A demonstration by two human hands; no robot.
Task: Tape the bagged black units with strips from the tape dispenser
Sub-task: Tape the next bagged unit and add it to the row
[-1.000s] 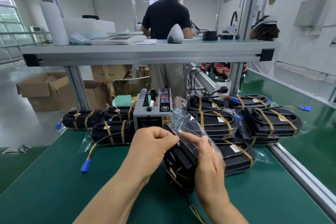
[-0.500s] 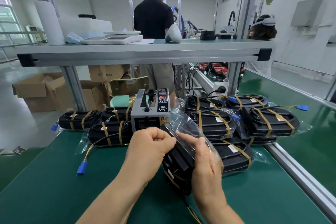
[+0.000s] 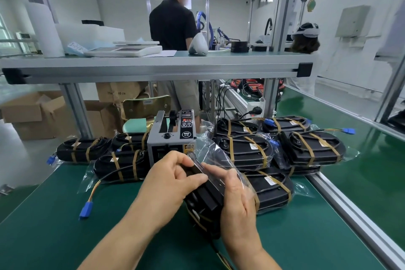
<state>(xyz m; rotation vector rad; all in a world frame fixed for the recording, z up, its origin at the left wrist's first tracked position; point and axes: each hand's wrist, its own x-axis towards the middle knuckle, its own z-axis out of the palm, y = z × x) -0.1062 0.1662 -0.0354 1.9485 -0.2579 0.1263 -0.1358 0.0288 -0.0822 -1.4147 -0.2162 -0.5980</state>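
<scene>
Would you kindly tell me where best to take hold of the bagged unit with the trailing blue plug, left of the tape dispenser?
Grasp the bagged unit across its black body, between its two tape bands, from above on the near side. It lies flat, long side toward you; the thin lead and blue plug trail loose, so lifting by them would probably strain them.

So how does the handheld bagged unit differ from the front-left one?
The handheld black unit in its clear plastic bag, gripped by left hand and right hand, stands tilted, bag end loose. The front-left bagged black unit lies flat, untouched, blue plug trailing. Both wear tan straps.
</scene>
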